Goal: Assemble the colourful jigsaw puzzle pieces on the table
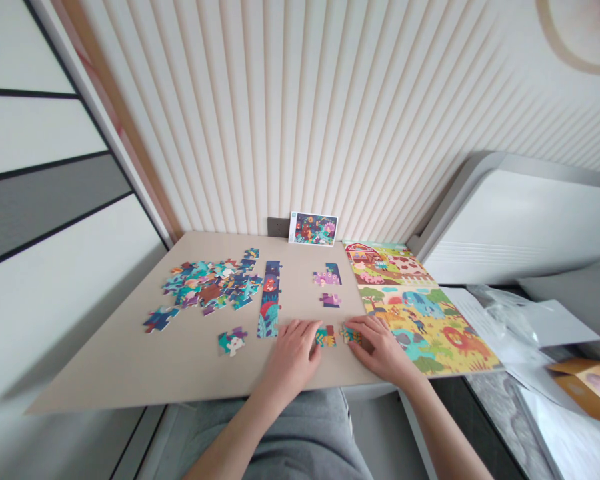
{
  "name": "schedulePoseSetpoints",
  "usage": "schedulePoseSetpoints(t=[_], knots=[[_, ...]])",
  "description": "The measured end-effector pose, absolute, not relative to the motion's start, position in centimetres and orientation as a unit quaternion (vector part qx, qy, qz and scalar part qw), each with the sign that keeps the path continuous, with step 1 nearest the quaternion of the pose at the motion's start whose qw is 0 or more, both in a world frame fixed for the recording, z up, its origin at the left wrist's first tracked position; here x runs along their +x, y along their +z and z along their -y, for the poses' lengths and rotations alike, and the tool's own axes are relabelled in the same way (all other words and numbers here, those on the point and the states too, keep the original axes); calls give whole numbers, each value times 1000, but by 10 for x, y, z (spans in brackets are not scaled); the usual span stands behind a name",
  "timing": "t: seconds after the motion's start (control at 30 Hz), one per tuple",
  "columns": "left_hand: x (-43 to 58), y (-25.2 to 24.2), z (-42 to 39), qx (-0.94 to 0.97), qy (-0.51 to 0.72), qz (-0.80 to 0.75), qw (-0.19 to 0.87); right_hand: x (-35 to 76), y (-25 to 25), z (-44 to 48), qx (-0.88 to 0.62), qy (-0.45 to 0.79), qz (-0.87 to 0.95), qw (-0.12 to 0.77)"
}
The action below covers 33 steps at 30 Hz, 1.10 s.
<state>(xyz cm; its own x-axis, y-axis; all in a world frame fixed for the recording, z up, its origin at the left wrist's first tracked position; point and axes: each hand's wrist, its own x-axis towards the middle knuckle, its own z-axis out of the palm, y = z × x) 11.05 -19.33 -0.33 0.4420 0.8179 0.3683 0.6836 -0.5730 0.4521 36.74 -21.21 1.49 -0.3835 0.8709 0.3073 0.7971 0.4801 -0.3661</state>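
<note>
Near the table's front edge, my left hand (296, 347) curls with index finger and thumb at the left side of a teal and orange jigsaw piece (329, 337). My right hand (379, 345) grips another teal leafy jigsaw piece (351, 334) between thumb and index finger, partly covering it. A small gap separates the two pieces. Left of my left hand stands a joined vertical strip of puzzle pieces (269, 300). Farther back lie a purple joined section (326, 277) and a purple piece (331, 300). A piece with a white animal (233, 341) lies to the left.
A heap of loose puzzle pieces (207, 285) covers the table's left part, with several joined dark-blue pieces (160, 319) beside it. A picture card (313, 229) leans against the wall. Two finished puzzles, a farm (387, 265) and a safari scene (427, 327), lie at right.
</note>
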Motion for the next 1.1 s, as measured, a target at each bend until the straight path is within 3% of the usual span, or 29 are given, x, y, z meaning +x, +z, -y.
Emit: schedulePoseSetpoints(t=[0.37, 0.83, 1.1], knots=[[116, 5, 196, 829, 269, -486, 67, 367, 16, 213, -505, 79, 828, 231], [112, -3, 187, 837, 286, -442, 149, 368, 13, 212, -501, 80, 830, 232], [105, 0, 193, 808, 337, -461, 143, 367, 15, 215, -534, 45, 801, 267]])
